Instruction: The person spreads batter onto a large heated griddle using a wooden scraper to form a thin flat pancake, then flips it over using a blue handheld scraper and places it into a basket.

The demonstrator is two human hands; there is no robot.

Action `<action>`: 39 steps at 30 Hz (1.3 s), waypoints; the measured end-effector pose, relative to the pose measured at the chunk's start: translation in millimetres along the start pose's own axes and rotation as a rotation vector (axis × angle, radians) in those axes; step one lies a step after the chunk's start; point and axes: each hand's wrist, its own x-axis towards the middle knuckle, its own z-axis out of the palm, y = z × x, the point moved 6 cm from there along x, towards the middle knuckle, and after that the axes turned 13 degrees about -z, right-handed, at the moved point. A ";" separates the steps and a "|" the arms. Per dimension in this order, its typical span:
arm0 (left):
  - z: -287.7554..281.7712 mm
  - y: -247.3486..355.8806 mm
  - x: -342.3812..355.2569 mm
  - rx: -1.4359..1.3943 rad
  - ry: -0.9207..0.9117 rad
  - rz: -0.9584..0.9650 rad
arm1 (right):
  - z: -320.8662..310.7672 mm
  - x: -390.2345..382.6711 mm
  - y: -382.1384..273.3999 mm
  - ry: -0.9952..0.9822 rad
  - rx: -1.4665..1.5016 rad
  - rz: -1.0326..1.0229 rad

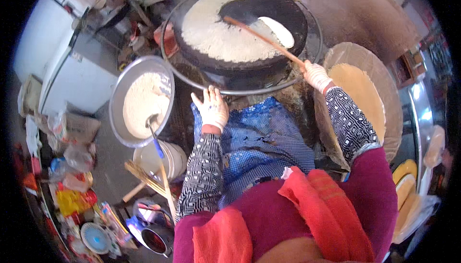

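My right hand [317, 77], in a pale glove, is closed around one end of a long wooden stick [264, 38]. The stick reaches over a large round black griddle [245, 11]. Pale batter [216, 30] lies in a broad, thin curved layer across the griddle's left and near parts. A glossy white patch of batter [278, 31] shows on the right, partly behind the stick. My left hand [212, 108], also gloved, is open with fingers spread at the griddle's near metal rim; whether it touches the rim I cannot tell.
To the left stands a metal bowl [116, 100] of batter with a blue-handled ladle [157, 145] in it, above a white bucket [175, 159]. At right, a large flat pancake [360, 95] lies on a round brown tray [394, 104]. A brush [144, 176] and a dark pot [156, 239] sit lower left.
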 end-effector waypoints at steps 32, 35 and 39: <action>2.3 9.7 -2.7 -0.071 0.056 0.027 | -2.2 38.3 20.9 0.223 -0.358 -0.035; 3.1 -6.4 -0.6 -0.052 0.041 -0.005 | -2.1 39.8 -7.5 0.214 -0.326 -0.123; 11.0 -16.3 11.0 -0.023 0.085 -0.078 | 14.0 13.0 -11.2 0.124 -0.355 -0.151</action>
